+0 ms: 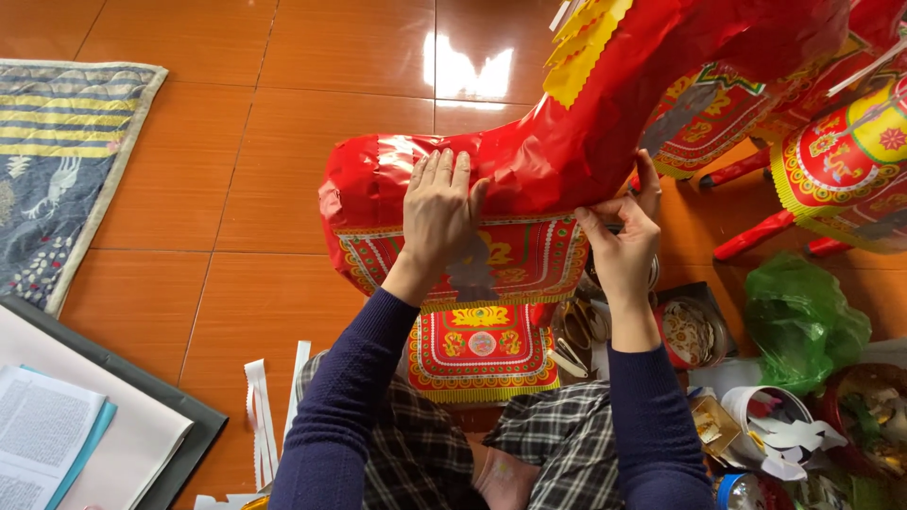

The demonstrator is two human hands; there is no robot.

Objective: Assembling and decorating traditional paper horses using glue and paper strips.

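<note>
Pressing red paper horse figure (529,179), frame centre | left hand (439,217) flat, fingers together | right hand (619,241) pinching patterned trim (529,255) | likely light, crushable; grip frame edges.

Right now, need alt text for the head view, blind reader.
Two hands press a patterned paper panel onto a red paper animal figure: left hand flat, right hand pinching the panel's edge. Orange tiled floor, craft scraps on the right.

The room is bright and evenly lit around me. A white glare patch sits on the glossy tile floor (283,142) ahead, and the shiny red paper horse (567,142) catches highlights. Shadows are soft; everything looks sharp, with slight edge stretching.
</note>
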